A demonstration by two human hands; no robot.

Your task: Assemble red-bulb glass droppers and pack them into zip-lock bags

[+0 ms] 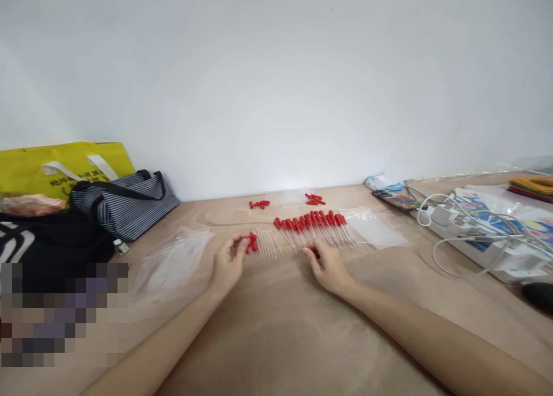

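Observation:
My left hand [228, 261] is closed in a pinch at a red rubber dropper bulb [247, 245]. Touching or close beside its fingertips lie a few more loose red bulbs [254, 241]. Just right of these, several bare clear dropper tubes [268, 243] lie side by side. My right hand [327, 264] has its fingers closed at the near ends of a row of droppers [317, 226], whose red bulbs point away from me. What those fingers hold, if anything, is hidden.
Clear plastic bags [175, 260] lie left, and another bag [377, 227] lies right of the droppers. Further back are loose red bulbs [315, 199] and more tubes [292, 199]. A striped bag [133, 203] stands left; a power strip [466, 234] with cables lies right.

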